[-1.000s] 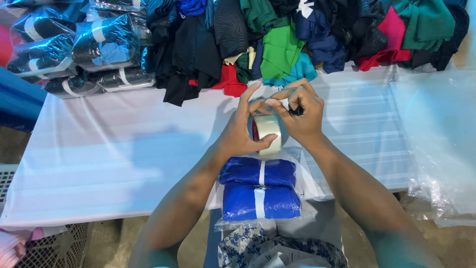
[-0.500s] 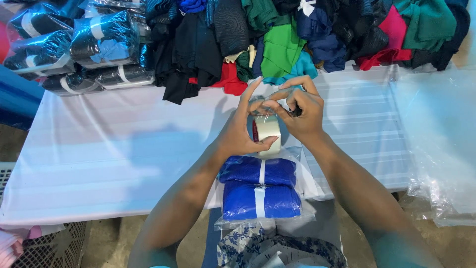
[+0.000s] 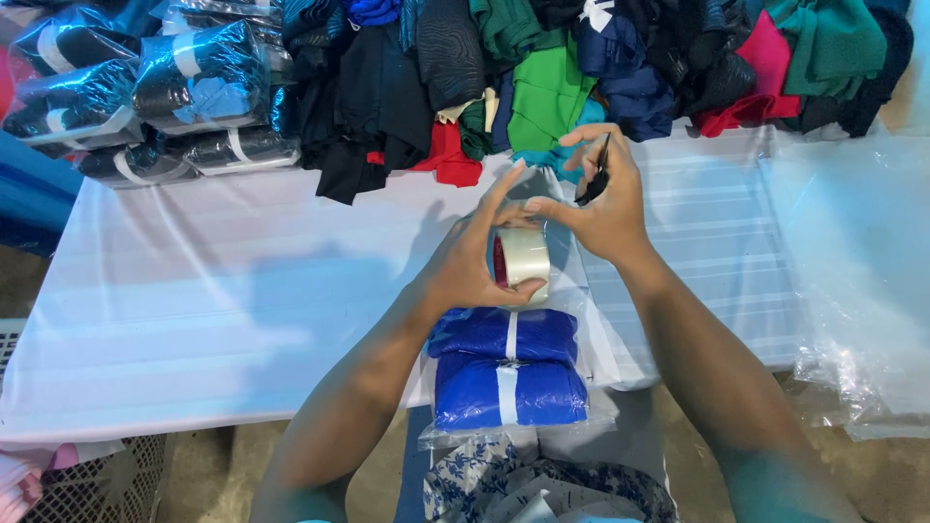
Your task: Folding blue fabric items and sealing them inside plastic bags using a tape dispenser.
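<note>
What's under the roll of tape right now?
Just below the roll of tape, held in the left hand, lies a blue bundle wrapped in clear plastic and taped, on the white table. The hand hides whether the roll touches it.

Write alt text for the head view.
A left hand holds a roll of clear tape while the right hand picks at it, above a bagged blue bundle on a white table lined with piled clothes.
</note>
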